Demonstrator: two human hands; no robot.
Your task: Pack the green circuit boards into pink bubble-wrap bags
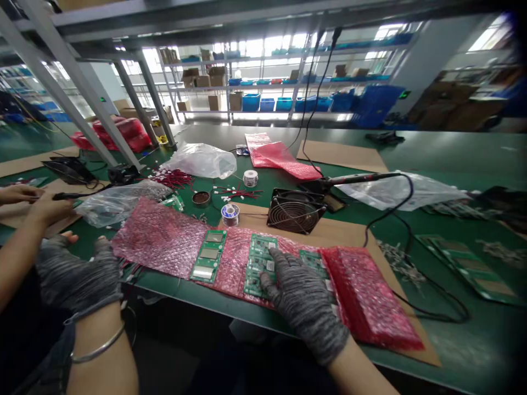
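Boards (258, 264) lie on pink wrap (164, 236), not yet wrapped; right hand (302, 296) rests flat on one, left hand (78, 274) loosely curled, empty, at bench (473, 340) edge.

green circuit board (260, 264) flat on pink bubble wrap (164, 236), partly under gloved fingers

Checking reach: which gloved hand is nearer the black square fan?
Right. The right hand rests on a green circuit board just below the black square fan; the left hand sits far left.
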